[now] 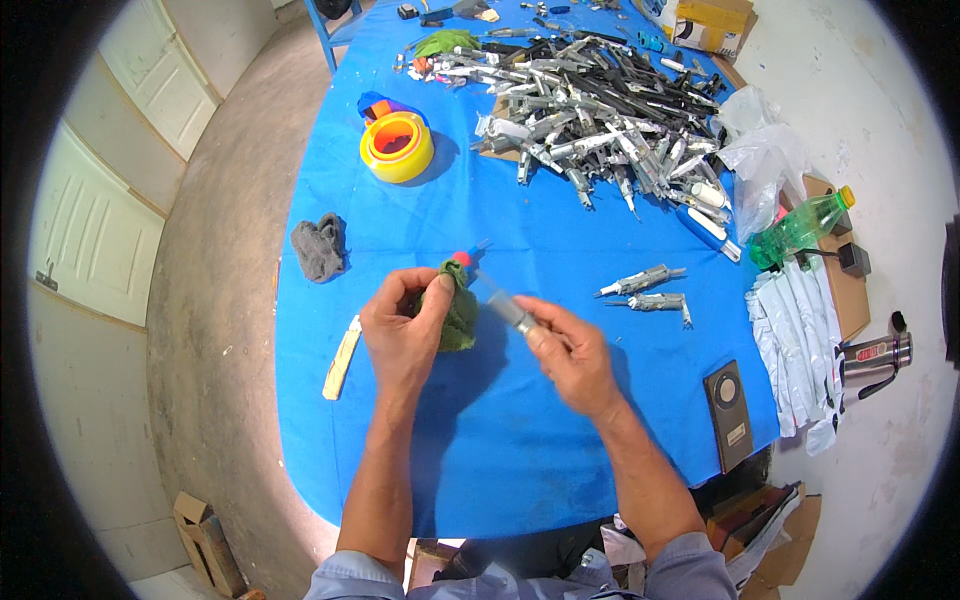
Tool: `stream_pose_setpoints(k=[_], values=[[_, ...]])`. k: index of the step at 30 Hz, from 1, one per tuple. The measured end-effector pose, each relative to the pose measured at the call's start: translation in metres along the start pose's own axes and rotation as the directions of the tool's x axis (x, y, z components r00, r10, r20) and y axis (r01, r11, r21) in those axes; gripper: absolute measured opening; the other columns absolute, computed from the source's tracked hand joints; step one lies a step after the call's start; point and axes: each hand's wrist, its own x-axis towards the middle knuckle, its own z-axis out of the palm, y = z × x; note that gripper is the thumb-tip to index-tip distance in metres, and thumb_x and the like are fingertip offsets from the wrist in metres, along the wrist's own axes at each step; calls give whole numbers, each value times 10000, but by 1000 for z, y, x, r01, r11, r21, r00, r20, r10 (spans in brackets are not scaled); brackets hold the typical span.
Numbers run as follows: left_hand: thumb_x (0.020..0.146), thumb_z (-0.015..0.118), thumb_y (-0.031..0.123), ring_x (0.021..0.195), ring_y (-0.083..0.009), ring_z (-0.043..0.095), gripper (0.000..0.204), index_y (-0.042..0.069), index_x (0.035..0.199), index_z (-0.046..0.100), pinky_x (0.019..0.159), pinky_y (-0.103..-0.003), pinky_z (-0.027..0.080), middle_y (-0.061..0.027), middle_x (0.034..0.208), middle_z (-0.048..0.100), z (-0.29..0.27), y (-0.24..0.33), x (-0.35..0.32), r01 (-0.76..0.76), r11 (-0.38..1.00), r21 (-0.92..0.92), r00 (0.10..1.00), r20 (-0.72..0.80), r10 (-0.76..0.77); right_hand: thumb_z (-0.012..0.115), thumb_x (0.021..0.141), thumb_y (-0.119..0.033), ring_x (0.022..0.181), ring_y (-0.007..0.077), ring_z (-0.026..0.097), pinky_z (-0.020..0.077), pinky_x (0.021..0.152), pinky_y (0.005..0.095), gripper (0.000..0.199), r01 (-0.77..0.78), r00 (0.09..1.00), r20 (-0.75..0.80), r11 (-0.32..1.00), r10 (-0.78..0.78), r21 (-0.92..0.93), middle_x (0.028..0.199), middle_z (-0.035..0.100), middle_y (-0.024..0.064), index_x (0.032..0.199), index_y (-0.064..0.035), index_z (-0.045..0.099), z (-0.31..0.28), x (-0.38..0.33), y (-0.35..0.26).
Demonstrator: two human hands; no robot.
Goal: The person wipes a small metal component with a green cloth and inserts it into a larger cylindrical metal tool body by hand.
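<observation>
My left hand (400,330) is closed in a pinch on a green cloth (459,322), which hangs down beside its fingers. A small red-tipped piece (462,258) pokes out at the top of the cloth, with a bit of blue behind it. Facing it, my right hand (575,358) grips a grey and clear tubular part (510,312), tilted toward the cloth and smeared by motion. The two hands are apart above the blue tabletop. Two similar grey tubular parts (643,281) lie to the right, beyond my right hand.
A large heap of grey and black tubular parts (600,120) covers the table's far side. Yellow tape rolls (422,165), a grey cloth (319,248) and a cream strip (342,362) lie left. A green bottle (800,228), white packets (795,340) and a dark flat box (728,415) line the right.
</observation>
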Motion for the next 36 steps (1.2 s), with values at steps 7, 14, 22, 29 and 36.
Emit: stream_pose_setpoints(k=[7,14,22,29,36], values=[[939,762,59,727,-64,632,87,-13,980,736,637,-235,498,-11,833,712,7,-3,-6,-185,962,201,973,175,150,585,1065,-132,578,7,422,342,485,196,426,17,999,44,999,-19,48,771,539,-43,1456,35,588,-6,4,6],[897,770,52,679,-80,616,82,-8,946,743,610,-261,486,-40,800,705,10,-7,-8,-143,970,194,986,113,123,630,1038,-102,689,13,463,374,575,199,416,41,996,73,999,-43,26,894,626,-22,1438,13,618,-4,1,10],[951,755,56,727,-50,631,84,-20,983,738,635,-222,498,-11,837,723,6,-6,-7,-107,986,131,994,-12,110,639,1031,-95,778,38,484,401,663,207,409,91,992,92,995,-87,-43,1004,625,-8,1432,-15,634,-5,0,10],[975,763,68,739,-38,621,114,-30,1014,722,649,-203,488,10,851,706,-3,3,3,-56,996,-72,995,-81,50,683,987,-84,796,92,528,436,675,256,412,119,990,-46,964,-134,-238,986,608,31,1391,-8,650,4,-2,0],[974,762,77,763,-58,647,107,-10,1026,727,679,-218,510,0,872,723,-1,7,-5,-19,1000,-14,993,117,21,733,903,-24,872,280,664,536,741,384,367,276,932,-57,805,-357,-526,1036,654,146,1268,-9,695,7,1,2]])
